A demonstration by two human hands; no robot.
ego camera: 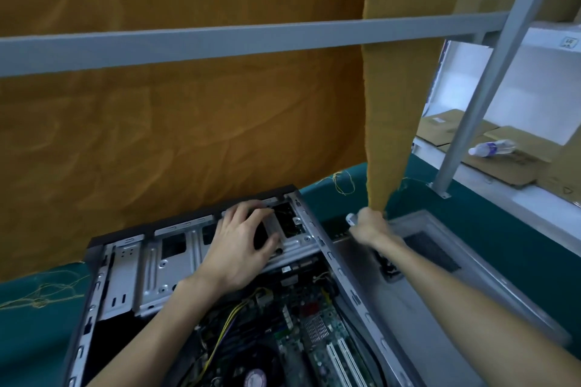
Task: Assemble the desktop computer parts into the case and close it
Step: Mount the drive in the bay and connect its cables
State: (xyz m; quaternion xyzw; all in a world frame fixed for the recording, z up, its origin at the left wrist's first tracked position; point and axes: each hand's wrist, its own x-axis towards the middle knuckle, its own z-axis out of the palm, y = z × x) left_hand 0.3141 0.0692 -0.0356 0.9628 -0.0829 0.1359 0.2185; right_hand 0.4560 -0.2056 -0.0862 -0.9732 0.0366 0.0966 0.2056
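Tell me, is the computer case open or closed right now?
Open: the case shows its motherboard, and the side panel lies beside it.

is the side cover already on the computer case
No, the case is open, its circuit board exposed, and the cover lies beside it.

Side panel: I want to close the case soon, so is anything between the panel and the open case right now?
Yes. The side panel lies flat beside the case, and the right hand and forearm cross it; the left hand rests on the drive cage inside the opening.
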